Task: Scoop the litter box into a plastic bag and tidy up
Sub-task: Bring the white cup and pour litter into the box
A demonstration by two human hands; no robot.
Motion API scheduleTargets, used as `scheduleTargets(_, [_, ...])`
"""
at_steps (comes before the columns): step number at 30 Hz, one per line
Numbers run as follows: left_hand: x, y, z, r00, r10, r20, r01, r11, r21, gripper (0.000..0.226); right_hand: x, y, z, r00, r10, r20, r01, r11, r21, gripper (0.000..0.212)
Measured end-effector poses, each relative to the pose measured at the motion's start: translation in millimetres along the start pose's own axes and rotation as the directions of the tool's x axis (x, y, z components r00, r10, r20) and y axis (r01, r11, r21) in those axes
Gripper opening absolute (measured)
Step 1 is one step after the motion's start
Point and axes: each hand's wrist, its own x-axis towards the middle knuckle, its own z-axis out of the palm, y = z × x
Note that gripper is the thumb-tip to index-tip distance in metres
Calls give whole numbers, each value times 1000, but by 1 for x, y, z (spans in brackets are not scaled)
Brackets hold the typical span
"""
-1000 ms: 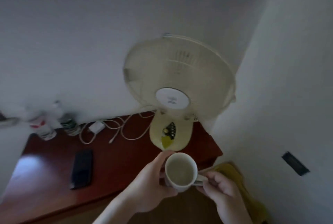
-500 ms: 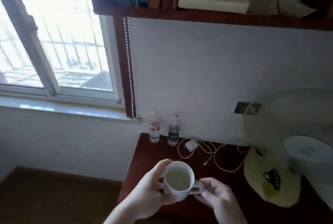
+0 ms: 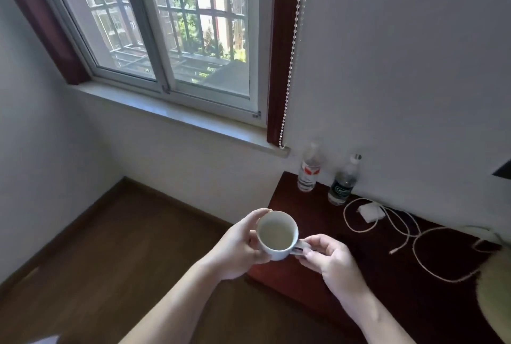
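Observation:
A white mug [image 3: 277, 234] is held upright in front of me, over the left edge of a dark red table [image 3: 392, 283]. Its inside looks pale and I cannot tell whether it holds liquid. My left hand [image 3: 240, 247] wraps around the mug's left side. My right hand [image 3: 330, 259] pinches the mug's handle from the right. No litter box, scoop or plastic bag is in view.
Two plastic bottles [image 3: 309, 171] [image 3: 343, 183] stand at the table's back edge by the wall. A white charger with cables [image 3: 372, 212] lies beside them. A fan's base [image 3: 495, 285] shows at right. A barred window [image 3: 177, 28] and brown wooden floor [image 3: 110, 255] lie left.
My view has swung left, from the fan to the window and the floor corner. Both hands keep the same hold on the mug, which stays in front of me.

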Motion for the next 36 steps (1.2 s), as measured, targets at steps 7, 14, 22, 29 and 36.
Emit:
scheduleTargets(7, [46, -41, -3, 996, -53, 72, 55, 998, -23, 65, 36, 45, 19, 984, 105, -144, -89, 989, 117, 20])
scheduleTargets(14, [94, -68, 5, 975, -66, 212, 73, 997, -29, 63, 68, 96, 30, 930, 154, -333, -83, 973, 216, 17])
scheduleTargets(22, [142, -100, 12, 953, -110, 281, 107, 994, 26, 77, 100, 129, 26, 889, 193, -416, -97, 966, 241, 16])
scheduleTargets(29, [167, -112, 18, 945, -105, 308, 103, 994, 20, 78, 117, 142, 18, 881, 204, -428, -111, 966, 233, 16])
scheduleTargets(36, [183, -120, 20, 942, -102, 321, 96, 995, 35, 77, 130, 146, 13, 887, 210, -411, -119, 964, 237, 16])
